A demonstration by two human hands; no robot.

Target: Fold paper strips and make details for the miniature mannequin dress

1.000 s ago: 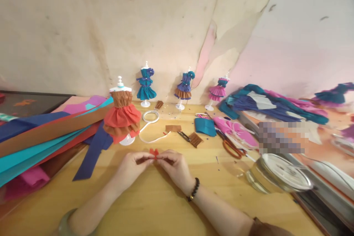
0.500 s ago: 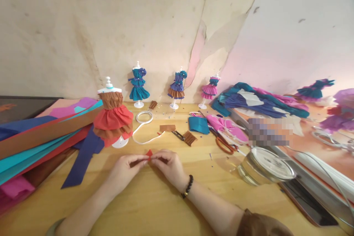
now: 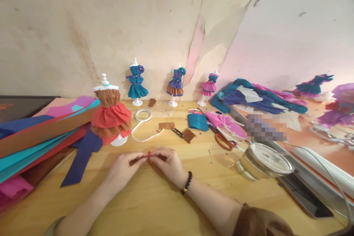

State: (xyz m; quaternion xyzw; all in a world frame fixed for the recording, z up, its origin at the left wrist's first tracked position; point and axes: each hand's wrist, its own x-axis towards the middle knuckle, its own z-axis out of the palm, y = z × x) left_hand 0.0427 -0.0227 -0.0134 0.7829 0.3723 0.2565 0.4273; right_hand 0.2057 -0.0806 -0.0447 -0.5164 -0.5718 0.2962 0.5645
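A small piece of red fabric [image 3: 149,154] is pinched between both hands above the wooden table; most of it is hidden by the fingertips. My left hand [image 3: 127,166] grips its left side with thumb and forefinger. From the right, my right hand [image 3: 169,162] pinches the same scrap, and the fingertips of both hands nearly meet. Just beyond stands a small white dress form wearing a brown and red ruffled dress [image 3: 111,114]. A roll of white tape [image 3: 143,115] lies ahead with its loose end trailing. Near it are a brown fabric strip [image 3: 166,125] and a brown folded bundle [image 3: 189,135].
Orange-handled scissors [image 3: 224,142], a clear lidded container [image 3: 264,162] and a phone [image 3: 305,195] lie to the right. Long colored fabric strips [image 3: 49,132] cover the left side. Several dressed mini forms, including a teal one [image 3: 137,84], stand along the wall.
The red scrap shows less between the fingertips, as if folded or squeezed smaller. Both hands stay together in nearly the same place. The view has shifted slightly.
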